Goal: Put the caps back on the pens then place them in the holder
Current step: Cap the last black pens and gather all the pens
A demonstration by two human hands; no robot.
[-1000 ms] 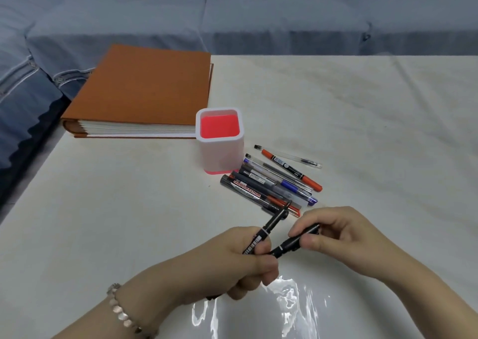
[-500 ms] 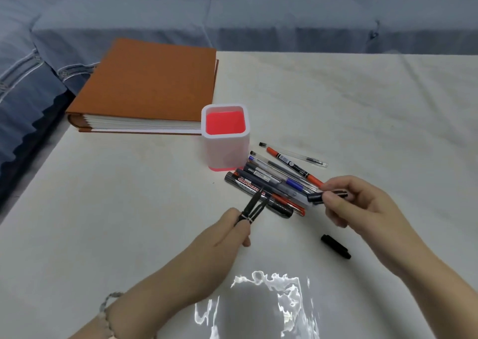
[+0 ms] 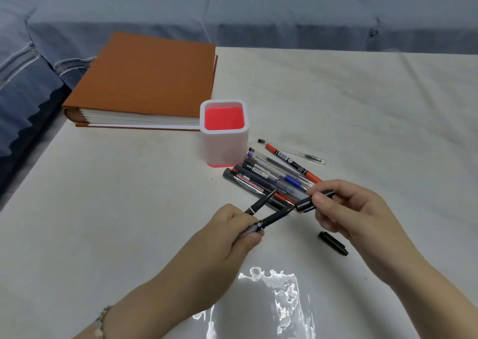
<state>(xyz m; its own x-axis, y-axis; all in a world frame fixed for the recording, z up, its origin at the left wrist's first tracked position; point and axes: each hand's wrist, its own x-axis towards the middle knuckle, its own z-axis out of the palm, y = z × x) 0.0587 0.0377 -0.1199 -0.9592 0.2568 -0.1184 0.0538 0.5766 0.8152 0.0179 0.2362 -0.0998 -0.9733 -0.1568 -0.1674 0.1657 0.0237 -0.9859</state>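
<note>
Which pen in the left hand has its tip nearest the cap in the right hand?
The lower pen, whose tip almost touches the cap that the right hand pinches; the upper pen points away toward the pile.

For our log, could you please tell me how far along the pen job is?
Done: nothing; the holder shows no pens. In hand: the left hand grips two uncapped pens, and the right hand holds a cap at one tip. Left: the second cap on the table, then the pile of pens beside the holder.

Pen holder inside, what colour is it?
The pen holder is coral red inside, head view.
</note>
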